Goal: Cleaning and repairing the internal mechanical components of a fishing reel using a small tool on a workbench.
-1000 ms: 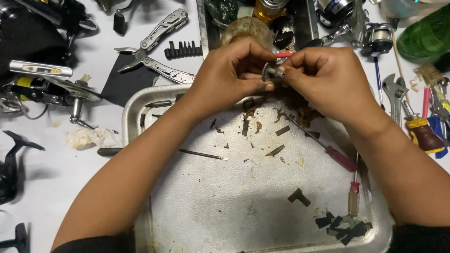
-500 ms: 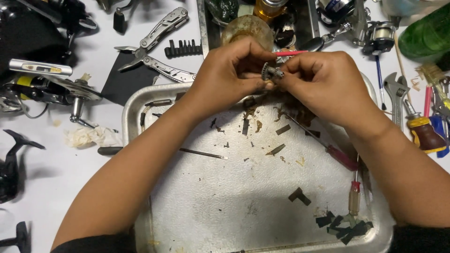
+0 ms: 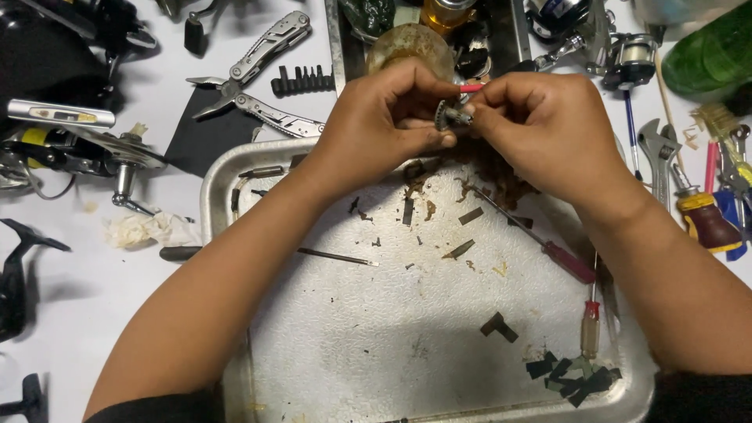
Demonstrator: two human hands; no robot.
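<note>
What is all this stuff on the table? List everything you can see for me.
Metal tray: one, silver, centre, strewn with brown grime and dark scraps.
Small gear part: one, grey metal, pinched between both hands above the tray's far edge.
Red stick: one, thin, at the fingertips.
Screwdrivers: two, red handles, right side of the tray.
Thin pick: one, dark, across the tray's left rim.
Folding multi-tool: one, silver, opened, upper left.
Bit holder: one, black, beside the multi-tool.
Wrench: one, silver, right.
Green bottle: one, upper right.
Crumpled tissue: one, white, left.
Left hand: holds the gear part.
Right hand: holds the red stick against it.
</note>
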